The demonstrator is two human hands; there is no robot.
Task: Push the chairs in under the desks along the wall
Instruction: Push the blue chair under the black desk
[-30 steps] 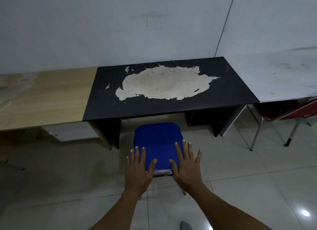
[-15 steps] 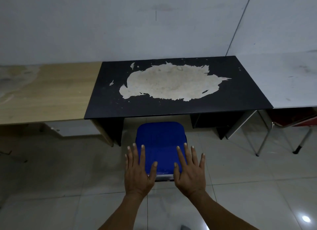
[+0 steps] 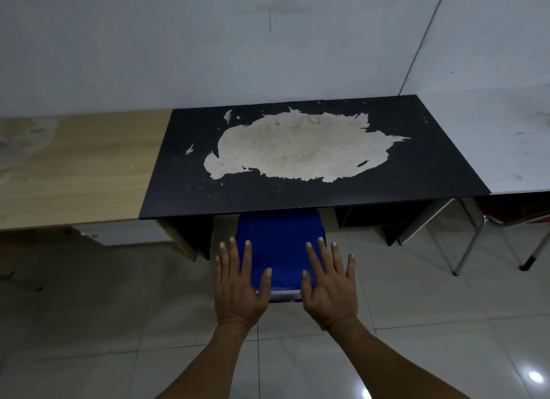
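Pale, scuffed wall (image 3: 208, 47) runs behind a row of three benches set edge to edge, over a floor (image 3: 89, 324) of glossy light tiles that catch two bright spots of lamp glare at lower right. At left stands a light wood bench (image 3: 77, 166); in the middle a black bench (image 3: 431, 160) whose top has a large ragged patch where the dark surface has peeled away to a cream underlayer; at right a white bench (image 3: 503, 136), with part of a red chair (image 3: 518, 214) on thin metal legs showing beneath it.

A blue chair (image 3: 279, 244) sits in the knee gap of the black bench. Its visible surface is a deep, saturated blue, smooth and rounded at the corners, with a pale strip along its near edge. Its far part lies under the bench's front edge, while its near part projects out over the floor.

Both hands lie flat on that near part. The left hand (image 3: 238, 288) covers the left corner, the right hand (image 3: 329, 288) the right corner. On each, the fingers (image 3: 314, 258) are straight and spread, the thumbs angled inward toward each other, pressing on the blue surface and gripping nothing. Bare forearms reach in from the bottom of the view.
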